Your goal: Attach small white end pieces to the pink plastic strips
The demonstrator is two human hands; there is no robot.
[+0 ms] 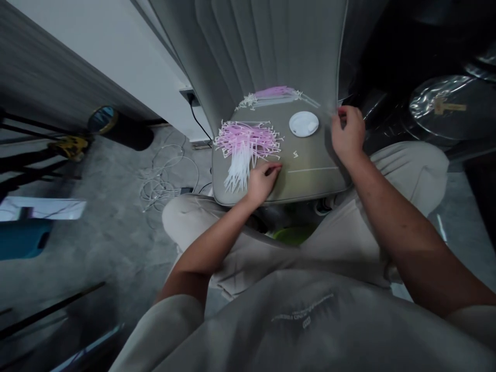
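Observation:
On the grey chair seat [267, 192] lies a pile of pink strips with white ends [248, 135], and white strips [239, 168] fan out below it. My left hand [263, 182] is just right of the white strips, thumb and fingers pinched; what is between them is too small to name. My right hand [349, 133] is at the seat's right edge, fingers pinched together, their contents unclear. One thin white strip [312, 170] lies between the hands. Above it are tiny white pieces [295, 154] and a round white dish [304, 124]. Another pink and white bundle [276, 94] lies at the back.
The chair's backrest [267, 41] rises behind the seat. Coiled cables [166, 175] lie on the floor at left, near a dark cylinder [120, 129] and a wall socket [188, 95]. Clear plastic-wrapped items [445, 108] stand at right. Something green [292, 235] shows under the seat.

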